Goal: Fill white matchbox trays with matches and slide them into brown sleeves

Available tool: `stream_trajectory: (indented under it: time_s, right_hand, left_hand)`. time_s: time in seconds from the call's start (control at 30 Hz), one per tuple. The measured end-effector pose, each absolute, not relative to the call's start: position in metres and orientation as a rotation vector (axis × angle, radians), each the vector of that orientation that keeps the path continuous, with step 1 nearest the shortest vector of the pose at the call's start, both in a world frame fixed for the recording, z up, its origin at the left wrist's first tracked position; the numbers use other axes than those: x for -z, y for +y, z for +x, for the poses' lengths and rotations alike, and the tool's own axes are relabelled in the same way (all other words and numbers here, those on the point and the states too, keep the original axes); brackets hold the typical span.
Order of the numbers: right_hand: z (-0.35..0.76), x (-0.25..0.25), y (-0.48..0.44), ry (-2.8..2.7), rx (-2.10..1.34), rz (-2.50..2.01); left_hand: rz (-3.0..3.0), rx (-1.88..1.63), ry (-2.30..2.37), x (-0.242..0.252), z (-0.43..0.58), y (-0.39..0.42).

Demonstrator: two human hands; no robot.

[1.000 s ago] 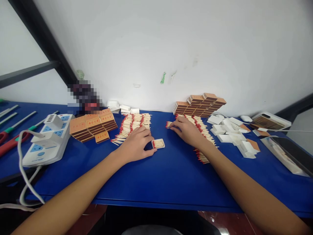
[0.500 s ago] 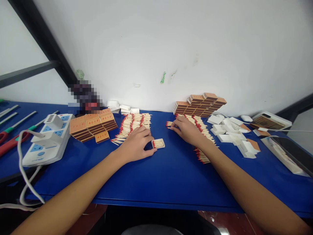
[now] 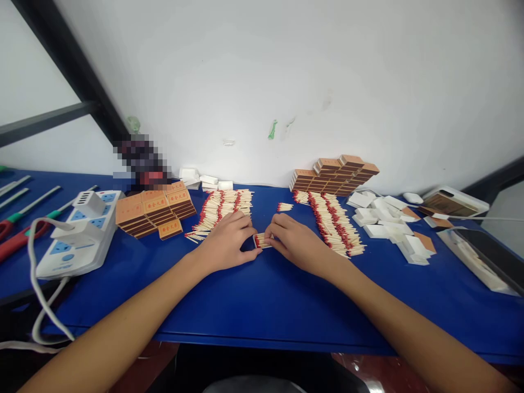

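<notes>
A small white matchbox tray with red-headed matches inside lies on the blue table. My left hand grips its left end between thumb and fingers. Over the tray's right part, my right hand has its thumb and fingertips pinched together on a match, which the fingers mostly hide. Just beyond the right hand is a small cluster of matches. Long rows of loose matches lie behind the left hand and to the right of the right hand.
Orange-brown matchboxes stand stacked at left and at the wall. White trays are heaped at right, near a phone. A power strip with white cables and red-handled tools lie at far left.
My right hand has come from the small match cluster down and left to the tray. The right-hand match rows are now more exposed. My left hand has stayed on the tray.
</notes>
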State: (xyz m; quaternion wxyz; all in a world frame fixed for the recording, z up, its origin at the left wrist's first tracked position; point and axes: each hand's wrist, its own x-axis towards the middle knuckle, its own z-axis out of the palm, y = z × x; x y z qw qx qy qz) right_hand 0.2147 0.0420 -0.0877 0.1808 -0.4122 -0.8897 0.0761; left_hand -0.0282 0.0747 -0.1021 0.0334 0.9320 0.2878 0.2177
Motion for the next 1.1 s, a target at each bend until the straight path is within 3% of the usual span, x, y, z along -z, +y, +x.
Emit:
stream_trajectory:
  time_s: [0.13, 0.37, 1.1]
  right_hand:
    - [0.223, 0.093, 0.054, -2.434, -0.251, -1.193]
    - [0.27, 0.115, 0.102, -2.305, 0.054, -1.369]
    - [0.26, 0.111, 0.093, -2.442, 0.077, -1.335]
  left_hand:
    - [2.857, -0.678, 0.889, 0.102, -0.028, 0.074]
    - [2.845, -0.687, 0.873, 0.104, -0.029, 0.075]
    - [2.863, -0.673, 0.87, 0.102, -0.029, 0.075]
